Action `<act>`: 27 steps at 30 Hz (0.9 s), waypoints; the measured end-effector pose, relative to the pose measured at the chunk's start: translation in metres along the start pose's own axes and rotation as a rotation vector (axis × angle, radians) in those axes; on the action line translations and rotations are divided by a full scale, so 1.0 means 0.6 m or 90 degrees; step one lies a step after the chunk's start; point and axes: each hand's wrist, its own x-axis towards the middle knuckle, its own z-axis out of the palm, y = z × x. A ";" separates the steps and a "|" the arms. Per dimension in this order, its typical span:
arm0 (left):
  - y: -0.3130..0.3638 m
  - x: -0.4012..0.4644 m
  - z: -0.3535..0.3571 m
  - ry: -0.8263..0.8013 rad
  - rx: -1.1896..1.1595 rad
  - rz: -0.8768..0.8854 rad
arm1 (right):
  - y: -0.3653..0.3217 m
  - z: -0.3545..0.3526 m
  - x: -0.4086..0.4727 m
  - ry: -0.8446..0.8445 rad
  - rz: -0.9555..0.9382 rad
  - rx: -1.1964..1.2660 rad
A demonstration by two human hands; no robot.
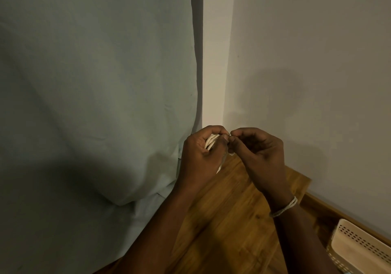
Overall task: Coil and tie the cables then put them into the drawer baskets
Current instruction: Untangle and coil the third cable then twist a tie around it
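My left hand [202, 157] is closed around a coiled white cable [211, 141], whose loops show between thumb and fingers; a bit of it hangs out below the palm. My right hand [257, 149] pinches something small and thin at the top of the coil, fingertip to fingertip with the left; what it pinches is too small to tell. Both hands hover above a wooden surface [228, 216]. A cream perforated basket [359, 250] sits at the lower right, partly cut off by the frame edge.
A pale green curtain [95, 104] hangs along the left, draping onto the wooden surface. A plain wall [317, 62] rises behind and to the right. A white string band circles my right wrist [284, 208]. A wooden ledge runs beside the basket.
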 end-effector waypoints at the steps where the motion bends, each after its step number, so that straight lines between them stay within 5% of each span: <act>1: 0.000 0.000 0.000 0.001 0.003 0.001 | 0.000 0.000 0.000 -0.002 -0.003 -0.003; 16: 0.004 -0.003 0.001 0.006 0.035 0.003 | -0.004 -0.005 -0.005 -0.005 -0.011 -0.033; 27: 0.021 -0.011 0.014 0.053 -0.013 -0.037 | -0.014 -0.001 -0.007 0.088 0.095 0.214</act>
